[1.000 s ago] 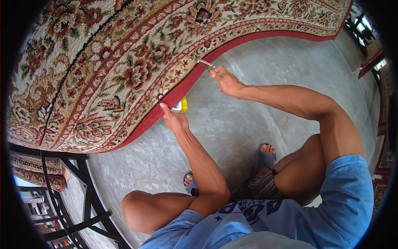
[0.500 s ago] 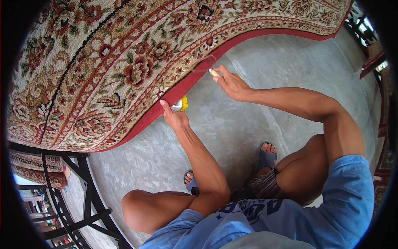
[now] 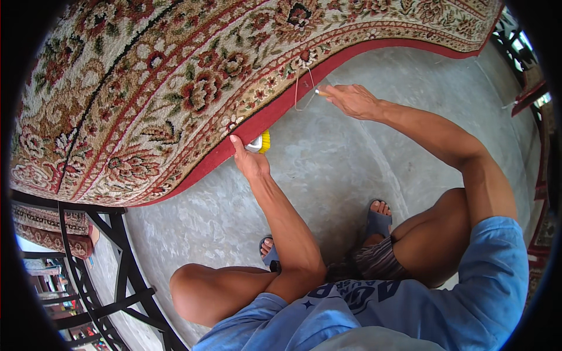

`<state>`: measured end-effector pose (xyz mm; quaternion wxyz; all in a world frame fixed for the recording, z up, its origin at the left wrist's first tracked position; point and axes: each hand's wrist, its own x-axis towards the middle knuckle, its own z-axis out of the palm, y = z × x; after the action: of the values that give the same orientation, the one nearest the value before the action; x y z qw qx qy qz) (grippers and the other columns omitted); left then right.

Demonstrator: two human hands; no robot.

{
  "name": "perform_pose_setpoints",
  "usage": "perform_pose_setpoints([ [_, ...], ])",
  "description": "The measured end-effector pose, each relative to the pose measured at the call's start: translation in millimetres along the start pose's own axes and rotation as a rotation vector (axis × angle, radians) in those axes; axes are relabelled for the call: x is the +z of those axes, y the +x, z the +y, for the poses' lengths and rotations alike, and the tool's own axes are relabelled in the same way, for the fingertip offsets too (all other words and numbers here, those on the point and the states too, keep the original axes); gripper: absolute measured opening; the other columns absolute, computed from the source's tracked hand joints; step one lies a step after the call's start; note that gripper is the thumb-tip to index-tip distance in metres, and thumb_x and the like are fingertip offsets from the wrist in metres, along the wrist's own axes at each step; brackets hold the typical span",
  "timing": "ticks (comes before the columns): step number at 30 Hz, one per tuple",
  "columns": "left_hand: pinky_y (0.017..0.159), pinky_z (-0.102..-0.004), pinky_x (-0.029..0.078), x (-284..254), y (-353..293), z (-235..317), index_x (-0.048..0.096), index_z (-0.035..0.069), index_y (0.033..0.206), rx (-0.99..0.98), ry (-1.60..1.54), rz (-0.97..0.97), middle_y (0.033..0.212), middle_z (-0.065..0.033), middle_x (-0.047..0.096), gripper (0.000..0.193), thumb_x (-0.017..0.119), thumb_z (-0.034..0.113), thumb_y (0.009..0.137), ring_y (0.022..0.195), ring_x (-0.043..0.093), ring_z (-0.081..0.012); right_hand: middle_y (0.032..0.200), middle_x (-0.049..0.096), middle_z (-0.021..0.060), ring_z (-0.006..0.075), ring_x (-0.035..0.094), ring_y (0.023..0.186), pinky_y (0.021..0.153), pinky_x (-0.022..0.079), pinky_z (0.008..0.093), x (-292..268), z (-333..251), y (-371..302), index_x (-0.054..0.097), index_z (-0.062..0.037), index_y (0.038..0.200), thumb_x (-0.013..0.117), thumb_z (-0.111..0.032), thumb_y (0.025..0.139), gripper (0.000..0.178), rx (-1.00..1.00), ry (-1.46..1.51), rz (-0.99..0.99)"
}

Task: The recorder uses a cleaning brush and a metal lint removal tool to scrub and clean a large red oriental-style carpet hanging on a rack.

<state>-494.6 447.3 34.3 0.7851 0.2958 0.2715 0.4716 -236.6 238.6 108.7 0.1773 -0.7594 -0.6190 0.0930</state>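
Observation:
My left hand (image 3: 253, 164) pinches the red border of a floral rug (image 3: 202, 90), its thumb on top and its fingers hidden behind. Right beside those fingers a brush (image 3: 259, 142) with a white body and yellow bristles shows from under the rug's edge; whether they grip it too is hidden. Farther up to the right, my right hand (image 3: 355, 102) is closed round the short wooden handle of a thin wire-loop tool (image 3: 297, 96). The loop lies across the red border, and I cannot tell whether it touches it.
Black metal framework (image 3: 120, 275) stands at the lower left, by the rug's end. More patterned rugs (image 3: 55, 228) hang beyond it, and others (image 3: 531, 88) line the right rim. Grey concrete floor (image 3: 328, 169) spreads under my sandalled feet (image 3: 379, 221).
My right hand has moved right, and the wire loop has turned to show its wide face. My left hand keeps its hold on the border. The view has shifted slightly.

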Motion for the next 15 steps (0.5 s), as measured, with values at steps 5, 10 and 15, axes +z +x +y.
perform_pose_setpoints([
  [5, 0.106, -0.0457, 0.048, 8, -5, -2, 0.047, 0.001, 0.142, -0.053, -0.078, 0.020, 0.140, -0.0107, 0.057, 0.063, 0.068, 0.039, 0.097, 0.123, 0.058, -0.0261, 0.082, 0.065, 0.0248, 0.0489, 0.062, 0.075, 0.065, 0.046, 0.0588, 6, 11, -6, 0.046, -0.0113, 0.122, 0.047, -0.022, 0.104, 0.021, 0.151, 0.062, -0.081],
  [10, 0.105, -0.0475, 0.049, 5, -1, -1, 0.045, 0.003, 0.144, -0.059, -0.045, 0.031, 0.141, -0.0102, 0.056, 0.063, 0.065, 0.041, 0.098, 0.124, 0.058, -0.0273, 0.080, 0.064, 0.0258, 0.0504, 0.060, 0.073, 0.065, 0.045, 0.0592, 12, -5, -3, 0.044, -0.0077, 0.121, 0.050, -0.020, 0.103, 0.022, 0.029, 0.124, 0.088],
  [15, 0.104, -0.0495, 0.049, 0, 1, -4, 0.043, 0.004, 0.146, -0.044, -0.026, 0.019, 0.142, -0.0101, 0.055, 0.063, 0.062, 0.043, 0.099, 0.124, 0.059, -0.0281, 0.079, 0.063, 0.0263, 0.0511, 0.060, 0.075, 0.066, 0.044, 0.0595, 12, -9, -13, 0.043, -0.0063, 0.122, 0.049, -0.020, 0.103, 0.024, 0.223, 0.156, -0.062],
])
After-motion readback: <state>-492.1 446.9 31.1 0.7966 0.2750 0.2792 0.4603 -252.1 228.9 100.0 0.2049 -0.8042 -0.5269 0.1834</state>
